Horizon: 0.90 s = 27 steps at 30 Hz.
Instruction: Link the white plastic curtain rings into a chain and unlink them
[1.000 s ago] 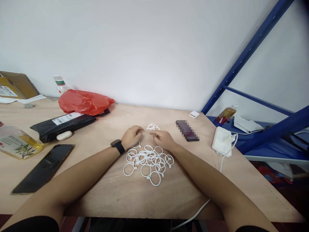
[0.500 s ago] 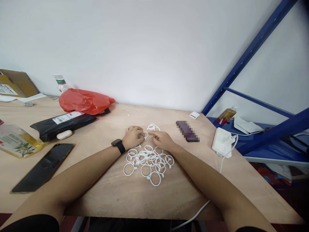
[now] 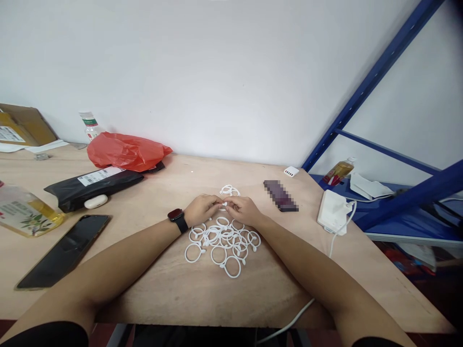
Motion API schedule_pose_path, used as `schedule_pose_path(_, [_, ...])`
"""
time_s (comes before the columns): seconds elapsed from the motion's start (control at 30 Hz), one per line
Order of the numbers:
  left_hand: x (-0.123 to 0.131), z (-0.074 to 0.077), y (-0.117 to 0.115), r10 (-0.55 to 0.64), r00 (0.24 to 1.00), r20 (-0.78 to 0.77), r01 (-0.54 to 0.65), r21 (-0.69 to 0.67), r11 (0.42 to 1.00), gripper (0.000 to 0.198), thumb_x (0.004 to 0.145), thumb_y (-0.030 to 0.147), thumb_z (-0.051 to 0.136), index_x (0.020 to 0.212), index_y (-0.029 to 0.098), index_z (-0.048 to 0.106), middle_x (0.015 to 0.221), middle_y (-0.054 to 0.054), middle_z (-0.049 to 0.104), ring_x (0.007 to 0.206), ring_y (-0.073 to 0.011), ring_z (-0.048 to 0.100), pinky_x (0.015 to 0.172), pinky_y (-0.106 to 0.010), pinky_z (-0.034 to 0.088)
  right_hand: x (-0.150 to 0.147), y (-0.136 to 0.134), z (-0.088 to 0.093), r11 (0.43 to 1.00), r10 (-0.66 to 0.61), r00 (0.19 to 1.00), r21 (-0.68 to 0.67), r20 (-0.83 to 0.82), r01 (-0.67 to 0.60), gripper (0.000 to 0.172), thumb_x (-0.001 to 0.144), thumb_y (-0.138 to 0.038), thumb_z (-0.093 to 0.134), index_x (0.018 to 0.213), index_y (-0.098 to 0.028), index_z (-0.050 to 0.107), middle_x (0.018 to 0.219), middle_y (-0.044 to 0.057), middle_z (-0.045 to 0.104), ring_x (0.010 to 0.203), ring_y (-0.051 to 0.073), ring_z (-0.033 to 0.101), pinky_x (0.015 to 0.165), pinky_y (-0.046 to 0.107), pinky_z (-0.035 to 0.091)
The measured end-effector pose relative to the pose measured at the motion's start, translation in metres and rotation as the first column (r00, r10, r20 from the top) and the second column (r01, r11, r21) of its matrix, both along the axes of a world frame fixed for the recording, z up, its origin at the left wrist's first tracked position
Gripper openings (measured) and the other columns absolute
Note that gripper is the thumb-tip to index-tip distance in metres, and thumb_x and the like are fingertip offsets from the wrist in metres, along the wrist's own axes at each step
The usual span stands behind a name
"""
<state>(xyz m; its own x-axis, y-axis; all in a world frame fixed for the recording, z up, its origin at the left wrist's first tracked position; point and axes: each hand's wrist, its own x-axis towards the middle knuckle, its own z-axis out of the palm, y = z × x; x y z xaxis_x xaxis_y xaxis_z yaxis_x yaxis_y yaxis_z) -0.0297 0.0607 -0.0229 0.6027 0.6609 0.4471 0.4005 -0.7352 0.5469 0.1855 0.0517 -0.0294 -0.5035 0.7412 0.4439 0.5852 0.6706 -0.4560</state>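
Observation:
A heap of several white plastic rings lies on the wooden table in front of me. My left hand, with a black watch on its wrist, and my right hand meet just beyond the heap. Their fingertips pinch one white ring between them. A small separate cluster of white rings lies on the table a little farther away, past my hands.
At left lie a black phone, a bottle of yellow liquid, a black parcel, a red plastic bag and a cardboard box. A dark phone, white charger and blue shelving stand at right.
My left hand moved right to meet my right hand. Both hands now pinch one white ring together, just past the heap.

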Motion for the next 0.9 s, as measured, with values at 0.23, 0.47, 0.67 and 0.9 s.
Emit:
schedule_pose_path(0.23, [-0.0005, -0.0036, -0.0008, -0.014, 0.999, -0.031, 0.013, -0.016, 1.0, 0.025, 0.094, 0.037, 0.052, 0.094, 0.019, 0.069, 0.083, -0.003, 0.072, 0.074, -0.014, 0.065, 0.07, -0.024, 0.048, -0.0014, 0.0, -0.0025, 1.0, -0.026, 0.999, 0.006, 0.02, 0.026, 0.022, 0.079, -0.015, 0.053, 0.093, -0.019, 0.068, 0.075, 0.0, 0.068, 0.062, 0.012, 0.057, 0.063, 0.022, 0.04])
schedule_pose_path(0.47, [0.001, -0.0001, -0.0042, -0.043, 0.998, -0.044, 0.042, -0.023, 0.999, 0.024, 0.094, 0.036, 0.052, 0.095, 0.019, 0.069, 0.085, -0.003, 0.072, 0.075, -0.0137, 0.065, 0.07, -0.023, 0.048, -0.0027, 0.0005, -0.0022, 1.0, -0.006, 0.998, 0.004, 0.063, 0.006, 0.021, 0.075, -0.011, 0.047, 0.08, -0.02, 0.066, 0.066, -0.001, 0.063, 0.061, 0.013, 0.053, 0.061, 0.022, 0.037])
schedule_pose_path(0.67, [0.0028, -0.0015, -0.0045, -0.085, 0.995, -0.049, 0.085, 0.005, 0.996, 0.026, 0.094, 0.037, 0.052, 0.092, 0.019, 0.069, 0.086, -0.004, 0.073, 0.079, -0.0148, 0.066, 0.074, -0.025, 0.049, -0.0014, 0.0017, -0.0013, 0.998, 0.057, 0.998, -0.027, 0.034, -0.056, 0.023, 0.072, -0.01, 0.045, 0.077, -0.02, 0.065, 0.066, 0.0, 0.063, 0.061, 0.014, 0.055, 0.062, 0.022, 0.04])
schedule_pose_path(0.9, [0.0041, -0.0019, -0.0046, -0.097, 0.995, -0.022, 0.098, 0.036, 0.995, 0.021, 0.093, 0.033, 0.055, 0.089, 0.018, 0.069, 0.085, -0.004, 0.073, 0.075, -0.0145, 0.066, 0.072, -0.025, 0.049, -0.0016, 0.0024, 0.0001, 0.995, 0.077, 0.997, -0.065, 0.015, -0.076, 0.025, 0.072, -0.011, 0.041, 0.075, -0.02, 0.065, 0.068, 0.001, 0.064, 0.065, 0.015, 0.057, 0.066, 0.022, 0.042])
